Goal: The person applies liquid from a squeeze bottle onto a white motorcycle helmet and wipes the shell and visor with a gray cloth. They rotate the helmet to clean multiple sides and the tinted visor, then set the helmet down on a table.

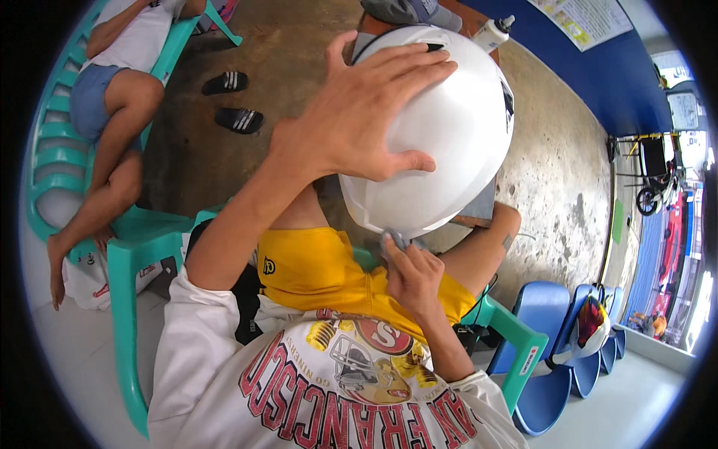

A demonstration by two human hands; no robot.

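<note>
A glossy white helmet (456, 127) stands in front of me, above my lap. Across its upper left side lies my left hand (374, 112), fingers spread and thumb apart, steadying the shell. At the helmet's lower edge my right hand (415, 277) is closed around a grey cloth (396, 241), pressing it against the rim. Most of the cloth is hidden by the fingers. The surface under the helmet is largely covered by it; a grey corner shows at the right.
A grey cap (415, 12) and a white bottle (493, 34) sit beyond the helmet. Black slides (238, 120) lie on the floor. At left, another person (120, 97) reclines on a green bench (56, 131). Blue chairs (535, 318) line the right, one bearing a colourful-visored helmet (591, 329).
</note>
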